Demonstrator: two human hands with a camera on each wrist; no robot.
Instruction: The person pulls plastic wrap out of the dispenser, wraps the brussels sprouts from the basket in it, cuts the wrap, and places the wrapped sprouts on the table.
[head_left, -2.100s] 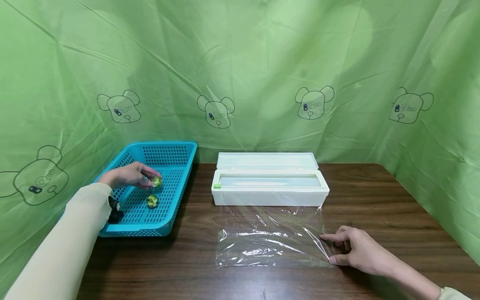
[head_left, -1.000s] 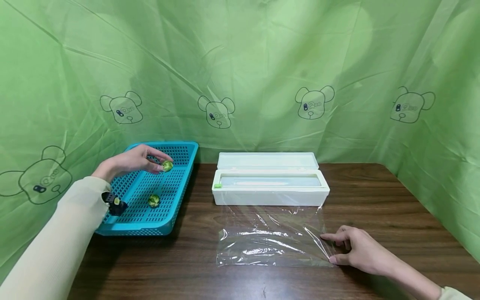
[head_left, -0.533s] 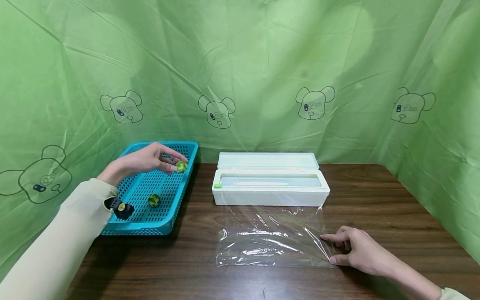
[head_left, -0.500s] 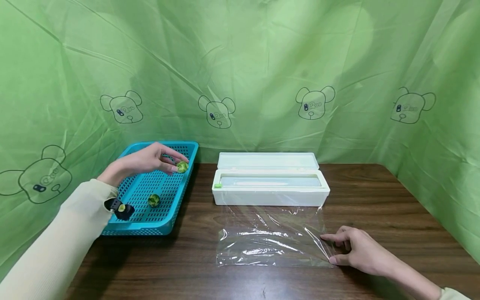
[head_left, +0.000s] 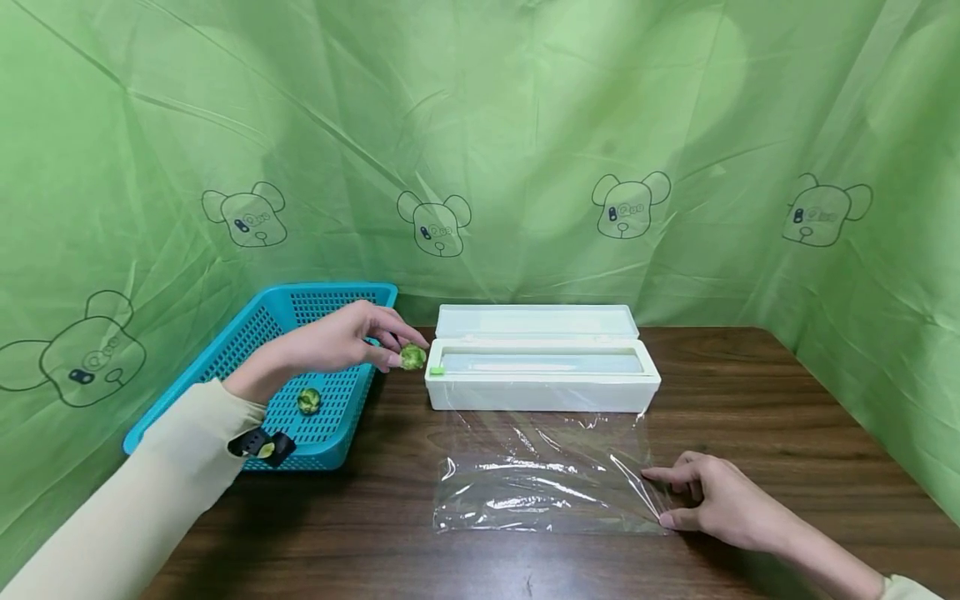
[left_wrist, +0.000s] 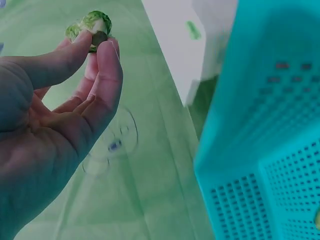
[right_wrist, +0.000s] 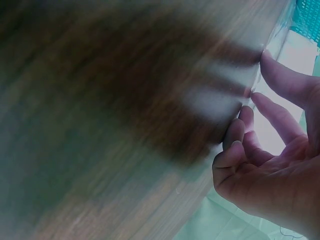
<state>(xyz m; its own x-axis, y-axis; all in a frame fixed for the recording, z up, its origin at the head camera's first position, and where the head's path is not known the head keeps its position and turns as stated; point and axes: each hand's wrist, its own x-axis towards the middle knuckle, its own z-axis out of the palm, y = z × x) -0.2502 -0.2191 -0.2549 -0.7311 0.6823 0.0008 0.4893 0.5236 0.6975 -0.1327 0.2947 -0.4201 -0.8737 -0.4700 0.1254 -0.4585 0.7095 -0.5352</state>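
Note:
My left hand (head_left: 352, 337) pinches a Brussels sprout (head_left: 412, 357) between thumb and fingertips. It holds it in the air just past the basket's right rim, near the left end of the white cling film box (head_left: 543, 393). The left wrist view shows the sprout's pale cut side (left_wrist: 98, 27) at the fingertips. A second Brussels sprout (head_left: 308, 401) lies in the blue basket (head_left: 341, 446). Clear cling film (head_left: 525, 492) stretches from the box toward me over the table. On its right edge my right hand (head_left: 723, 504) presses with thumb and index fingertips, spread apart.
The box's lid (head_left: 536, 321) stands raised at the back, and a small green slider (head_left: 437, 371) sits at its left end. A green printed curtain (head_left: 510, 150) encloses the wooden table (head_left: 750, 392) at the back and sides.
My left hand has lifted the Brussels sprout from inside the basket and carried it right, over the rim to beside the box. The right hand and the film have stayed in place.

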